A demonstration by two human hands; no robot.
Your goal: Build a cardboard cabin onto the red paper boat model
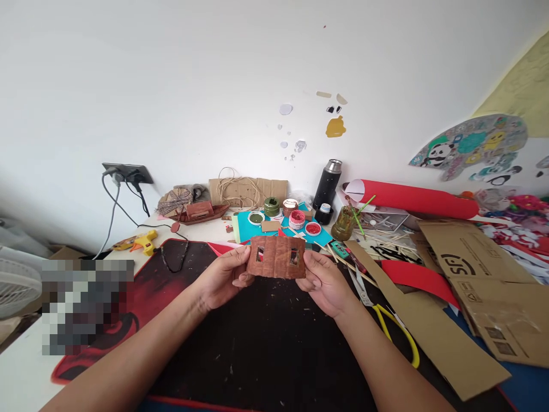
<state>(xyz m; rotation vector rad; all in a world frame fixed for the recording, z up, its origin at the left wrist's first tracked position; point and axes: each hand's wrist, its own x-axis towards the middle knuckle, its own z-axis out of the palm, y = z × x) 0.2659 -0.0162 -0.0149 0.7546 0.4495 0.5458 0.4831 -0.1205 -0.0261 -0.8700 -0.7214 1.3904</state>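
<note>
Between my two hands is a brown-painted cardboard piece (pixel 277 258), held up above the dark mat. It has two small rectangular cut-outs, one near each end, and faint vertical creases. My left hand (pixel 225 277) pinches its left end, thumb on the near face. At the right end my right hand (pixel 326 281) grips it the same way, fingers curled behind. Just beyond it, paint jars, among them a green jar (pixel 271 206) and a pink-red jar (pixel 297 220), stand on a blue sheet (pixel 249 233). A brown model boat (pixel 201 214) sits farther back on the left.
The black and red mat (pixel 266 355) covers the desk in front. Yellow-handled scissors (pixel 397 332), a cardboard strip (pixel 433 326) and a flattened box (pixel 493 292) lie on the right. On the left are a yellow glue gun (pixel 146 243), its cable and a fan (pixel 19 280). A black thermos (pixel 328 186) stands behind.
</note>
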